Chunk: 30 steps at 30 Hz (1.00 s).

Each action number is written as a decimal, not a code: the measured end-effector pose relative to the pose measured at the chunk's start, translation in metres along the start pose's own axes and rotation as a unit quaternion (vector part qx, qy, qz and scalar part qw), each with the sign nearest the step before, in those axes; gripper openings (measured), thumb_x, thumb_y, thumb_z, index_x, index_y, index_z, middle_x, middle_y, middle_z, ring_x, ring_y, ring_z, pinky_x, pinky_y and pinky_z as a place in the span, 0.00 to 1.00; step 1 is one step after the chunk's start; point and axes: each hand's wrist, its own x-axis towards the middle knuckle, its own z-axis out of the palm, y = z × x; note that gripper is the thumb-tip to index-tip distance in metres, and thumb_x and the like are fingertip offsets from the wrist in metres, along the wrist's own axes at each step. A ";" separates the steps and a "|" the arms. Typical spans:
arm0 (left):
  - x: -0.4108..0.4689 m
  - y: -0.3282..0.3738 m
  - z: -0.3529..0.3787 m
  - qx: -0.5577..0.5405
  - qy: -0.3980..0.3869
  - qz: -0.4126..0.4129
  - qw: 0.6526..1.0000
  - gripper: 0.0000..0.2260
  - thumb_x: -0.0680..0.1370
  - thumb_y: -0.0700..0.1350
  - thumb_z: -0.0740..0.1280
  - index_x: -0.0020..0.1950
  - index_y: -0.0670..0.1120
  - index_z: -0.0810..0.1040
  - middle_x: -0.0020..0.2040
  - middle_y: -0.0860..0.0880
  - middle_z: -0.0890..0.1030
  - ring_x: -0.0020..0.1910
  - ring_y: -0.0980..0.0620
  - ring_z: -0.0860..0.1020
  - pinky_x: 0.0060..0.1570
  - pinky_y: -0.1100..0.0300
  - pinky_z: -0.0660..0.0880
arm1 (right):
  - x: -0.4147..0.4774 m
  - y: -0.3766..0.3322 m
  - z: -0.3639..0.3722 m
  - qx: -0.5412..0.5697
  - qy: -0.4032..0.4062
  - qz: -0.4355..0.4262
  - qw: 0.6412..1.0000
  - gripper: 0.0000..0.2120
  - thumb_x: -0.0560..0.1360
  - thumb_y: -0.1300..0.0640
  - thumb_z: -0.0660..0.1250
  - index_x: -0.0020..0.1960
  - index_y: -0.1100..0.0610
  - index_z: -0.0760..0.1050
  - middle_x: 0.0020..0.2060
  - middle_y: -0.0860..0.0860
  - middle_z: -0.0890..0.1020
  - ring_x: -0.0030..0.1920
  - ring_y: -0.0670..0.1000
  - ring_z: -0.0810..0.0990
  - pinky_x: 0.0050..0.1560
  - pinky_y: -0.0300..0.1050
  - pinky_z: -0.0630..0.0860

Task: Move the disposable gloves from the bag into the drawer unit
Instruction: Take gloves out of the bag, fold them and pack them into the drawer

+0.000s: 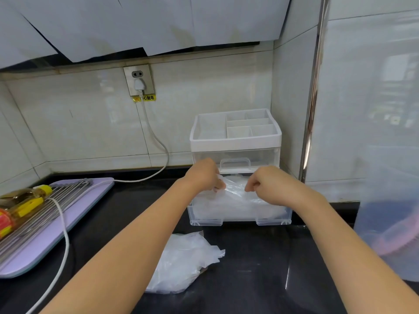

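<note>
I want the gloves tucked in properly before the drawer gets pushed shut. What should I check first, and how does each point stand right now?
1. Lower drawer pulled out: ok.
2. Left hand and right hand both pinch the gloves: ok.
3. Gloves lie wholly below the drawer's rim: not ok, the bunch between the hands rises above it.
4. Bag emptied: cannot tell, it lies crumpled on the counter and is too cloudy to see into.
5. Upper drawer shut and out of the way: ok.
</note>
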 end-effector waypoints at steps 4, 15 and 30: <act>-0.001 -0.003 0.004 0.057 0.047 -0.004 0.997 0.11 0.74 0.43 0.70 0.33 0.44 0.72 0.30 0.51 0.74 0.34 0.50 0.76 0.36 0.60 0.71 | 0.010 0.005 0.012 -0.065 -0.074 0.039 0.994 0.17 0.77 0.65 0.55 0.59 0.63 0.78 0.59 0.58 0.79 0.59 0.57 0.78 0.61 0.51 0.74; -0.034 0.031 -0.001 -0.047 -0.046 0.165 0.984 0.10 0.79 0.43 0.65 0.56 0.44 0.82 0.53 0.49 0.82 0.49 0.53 0.78 0.50 0.61 0.73 | 0.011 0.005 0.012 -0.083 -0.088 0.048 0.992 0.17 0.77 0.64 0.55 0.59 0.59 0.78 0.59 0.57 0.79 0.58 0.56 0.78 0.61 0.51 0.74; -0.003 0.008 0.014 0.081 -0.183 0.067 0.978 0.18 0.77 0.42 0.66 0.66 0.54 0.72 0.66 0.50 0.71 0.60 0.50 0.71 0.59 0.59 0.69 | 0.016 0.008 0.017 -0.078 -0.083 0.053 0.992 0.15 0.77 0.63 0.58 0.58 0.59 0.79 0.57 0.55 0.81 0.56 0.54 0.79 0.59 0.48 0.76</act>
